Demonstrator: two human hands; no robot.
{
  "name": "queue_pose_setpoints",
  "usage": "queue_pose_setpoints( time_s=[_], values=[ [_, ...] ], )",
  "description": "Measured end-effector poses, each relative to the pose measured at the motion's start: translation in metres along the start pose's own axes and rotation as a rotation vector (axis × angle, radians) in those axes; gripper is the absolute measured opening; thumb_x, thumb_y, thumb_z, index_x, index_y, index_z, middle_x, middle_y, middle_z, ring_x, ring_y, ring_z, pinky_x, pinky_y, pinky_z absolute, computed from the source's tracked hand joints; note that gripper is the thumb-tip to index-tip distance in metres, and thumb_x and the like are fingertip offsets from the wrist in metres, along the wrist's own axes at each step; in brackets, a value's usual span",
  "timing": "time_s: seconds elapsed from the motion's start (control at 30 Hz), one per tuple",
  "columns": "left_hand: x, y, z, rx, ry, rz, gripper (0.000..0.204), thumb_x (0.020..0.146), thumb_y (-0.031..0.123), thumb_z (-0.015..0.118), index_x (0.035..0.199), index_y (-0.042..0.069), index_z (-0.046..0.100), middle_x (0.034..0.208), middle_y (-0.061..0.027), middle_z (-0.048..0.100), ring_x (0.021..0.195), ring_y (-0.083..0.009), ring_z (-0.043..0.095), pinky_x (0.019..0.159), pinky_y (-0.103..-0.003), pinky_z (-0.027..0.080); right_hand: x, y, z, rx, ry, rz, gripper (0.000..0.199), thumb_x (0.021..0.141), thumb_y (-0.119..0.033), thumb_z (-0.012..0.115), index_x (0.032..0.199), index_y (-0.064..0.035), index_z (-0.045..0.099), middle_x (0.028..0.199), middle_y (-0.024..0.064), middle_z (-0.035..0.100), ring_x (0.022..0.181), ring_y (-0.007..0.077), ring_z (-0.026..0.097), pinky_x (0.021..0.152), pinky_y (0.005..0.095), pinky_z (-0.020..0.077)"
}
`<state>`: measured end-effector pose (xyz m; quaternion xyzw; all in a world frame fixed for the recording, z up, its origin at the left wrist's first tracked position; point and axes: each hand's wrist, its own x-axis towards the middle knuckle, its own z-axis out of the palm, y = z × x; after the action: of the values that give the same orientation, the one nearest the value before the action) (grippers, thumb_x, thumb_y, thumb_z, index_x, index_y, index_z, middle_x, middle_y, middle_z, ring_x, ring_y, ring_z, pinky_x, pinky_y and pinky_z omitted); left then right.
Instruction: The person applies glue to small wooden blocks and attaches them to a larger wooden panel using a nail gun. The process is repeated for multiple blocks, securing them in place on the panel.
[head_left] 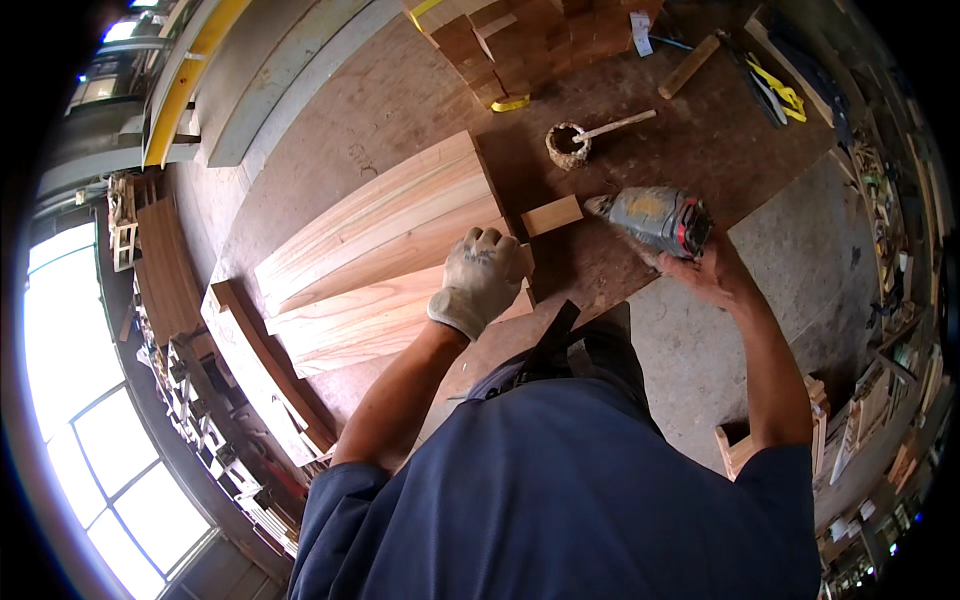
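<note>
I'm watching the left hand (478,278), gloved, fingers curled down and pressing on the end of the wooden boards (385,245); whether it's clamping an edge I can't tell. Just beyond its knuckles a small wood block (551,215) is lying, touching the board ends. The right hand (705,268), bare, is gripping a grey power tool (655,217), fingers wrapped under its body, nose pointing at the block. Farther out a glue pot with a stick (570,145) is sitting on the brown workbench (400,100), near stacked wood pieces (530,40).
</note>
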<state>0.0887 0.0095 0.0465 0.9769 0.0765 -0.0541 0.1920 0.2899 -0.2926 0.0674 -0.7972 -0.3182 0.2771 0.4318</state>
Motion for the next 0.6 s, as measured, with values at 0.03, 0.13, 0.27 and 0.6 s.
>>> queue_pose_setpoints(
  time_s=[0.03,0.13,0.27,0.6],
  values=[
    [-0.002,-0.001,-0.001,-0.005,-0.010,0.000,0.039,0.075,0.017,0.081,0.110,0.007,0.069,0.110,-0.0165,0.068,0.107,-0.0390,0.062,0.091,-0.049,0.055,0.001,-0.013,0.006,0.083,-0.022,-0.012,0.039,0.085,-0.017,0.083,0.118,-0.0008,0.068,0.104,0.0172,0.077,0.099,0.0298,0.076,0.087,0.0414,0.0601],
    [0.000,0.006,-0.010,-0.032,-0.020,-0.009,0.045,0.074,0.019,0.084,0.115,0.006,0.068,0.115,-0.0175,0.067,0.111,-0.0393,0.061,0.093,-0.050,0.054,0.007,-0.013,0.028,0.137,-0.077,-0.042,0.037,0.087,-0.019,0.084,0.118,-0.0025,0.071,0.105,0.0141,0.078,0.097,0.0238,0.076,0.089,0.0378,0.0601],
    [0.001,0.007,-0.013,-0.037,-0.079,-0.041,0.052,0.074,0.022,0.087,0.119,0.005,0.067,0.121,-0.0177,0.066,0.115,-0.0390,0.060,0.097,-0.049,0.053,0.013,-0.023,0.042,0.031,-0.183,-0.020,0.031,0.086,-0.017,0.084,0.113,-0.0053,0.075,0.107,0.0124,0.079,0.096,0.0217,0.076,0.088,0.0336,0.0603],
    [0.006,0.008,-0.009,0.024,-0.049,0.010,0.021,0.083,0.018,0.074,0.101,0.009,0.071,0.102,-0.0169,0.068,0.103,-0.0372,0.063,0.086,-0.049,0.056,0.019,-0.023,0.054,-0.009,-0.214,-0.071,0.030,0.082,-0.019,0.086,0.109,-0.0081,0.076,0.100,0.0139,0.079,0.094,0.0264,0.077,0.084,0.0354,0.0618]
  ],
)
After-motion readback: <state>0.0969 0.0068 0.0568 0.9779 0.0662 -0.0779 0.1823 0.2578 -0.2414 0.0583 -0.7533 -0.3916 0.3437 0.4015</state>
